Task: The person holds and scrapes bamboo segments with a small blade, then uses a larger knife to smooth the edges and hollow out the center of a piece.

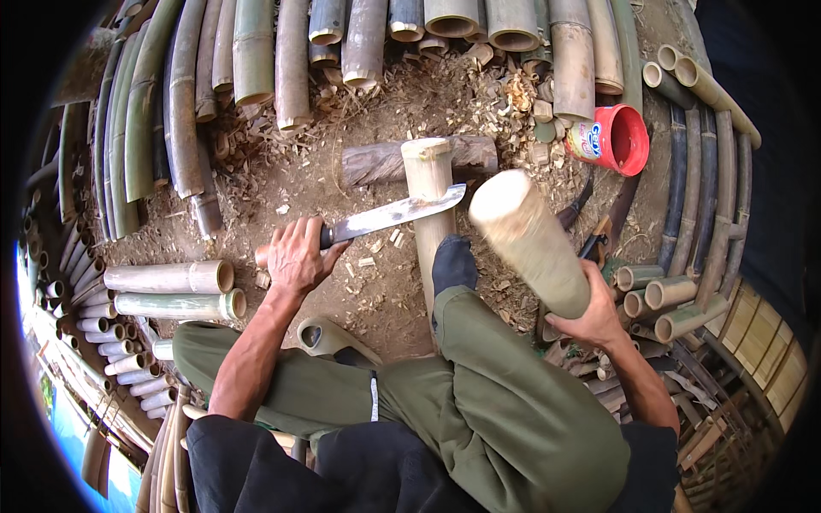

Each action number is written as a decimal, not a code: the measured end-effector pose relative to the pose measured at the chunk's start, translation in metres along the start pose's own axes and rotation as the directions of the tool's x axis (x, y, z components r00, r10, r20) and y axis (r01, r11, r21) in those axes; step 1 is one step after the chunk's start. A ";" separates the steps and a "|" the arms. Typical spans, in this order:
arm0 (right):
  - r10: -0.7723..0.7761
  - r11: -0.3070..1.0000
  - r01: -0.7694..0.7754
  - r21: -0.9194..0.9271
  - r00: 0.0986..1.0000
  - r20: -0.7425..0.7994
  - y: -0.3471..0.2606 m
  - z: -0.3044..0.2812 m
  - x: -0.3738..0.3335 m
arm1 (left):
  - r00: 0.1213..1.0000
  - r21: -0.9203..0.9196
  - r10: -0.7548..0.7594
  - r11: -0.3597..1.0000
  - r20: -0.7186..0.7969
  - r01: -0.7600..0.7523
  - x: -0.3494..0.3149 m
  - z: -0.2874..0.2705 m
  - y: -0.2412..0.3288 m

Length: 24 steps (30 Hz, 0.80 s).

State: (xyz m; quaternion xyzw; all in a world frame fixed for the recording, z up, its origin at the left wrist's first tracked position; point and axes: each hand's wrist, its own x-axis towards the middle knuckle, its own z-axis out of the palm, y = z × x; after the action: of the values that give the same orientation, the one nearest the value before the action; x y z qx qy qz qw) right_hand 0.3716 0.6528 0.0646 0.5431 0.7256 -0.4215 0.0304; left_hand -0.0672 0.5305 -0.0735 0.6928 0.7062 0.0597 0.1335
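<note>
My left hand [295, 259] is wrapped round the handle of a machete [385, 218]. Its long blade lies across a pale bamboo pole [434, 229], a little below the pole's far end. That end rests on a dark wooden log [368, 162]. Beside the pole, my dark-socked foot [453, 262] appears to press against it. To the right, my right hand [590, 312] grips the lower end of a thick, round wooden club [539, 244], which is smeared by motion. The club is tilted, its blunt pale top near the machete tip but apart from it.
Bamboo poles [252, 56] line the far side, more are stacked left and right. A red plastic bucket [629, 141] lies tipped at upper right, near dark-bladed tools [594, 239]. Wood chips [376, 248] litter the dirt. A sandal [329, 338] sits by my leg.
</note>
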 end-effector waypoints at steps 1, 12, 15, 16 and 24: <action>0.178 0.982 -0.183 0.053 0.981 0.077 0.001 -0.008 -0.003 | 0.991 -0.095 -0.046 0.994 0.124 0.058 0.005 -0.001 -0.009; -0.012 0.914 0.029 0.404 0.999 -0.045 -0.032 -0.049 0.038 | 0.802 0.053 -0.190 0.979 0.567 0.195 0.123 -0.064 -0.061; 0.004 0.874 -0.004 0.486 1.000 0.001 -0.041 -0.057 0.047 | 0.809 0.108 -0.195 0.981 0.555 0.163 0.129 -0.062 -0.063; 0.020 0.863 -0.032 0.504 0.999 0.028 -0.045 -0.060 0.050 | 0.820 0.101 -0.185 0.983 0.542 0.154 0.128 -0.062 -0.063; -0.231 0.781 0.418 0.465 0.884 -0.407 -0.079 -0.020 0.092 | 0.801 0.111 -0.234 0.972 0.551 0.208 0.122 -0.063 -0.054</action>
State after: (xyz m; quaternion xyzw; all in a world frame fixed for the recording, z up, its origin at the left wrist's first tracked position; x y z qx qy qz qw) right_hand 0.2784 0.7321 0.0767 0.4563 0.6551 -0.5109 -0.3187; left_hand -0.1365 0.6562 -0.0404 0.5955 0.7127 -0.1779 0.3251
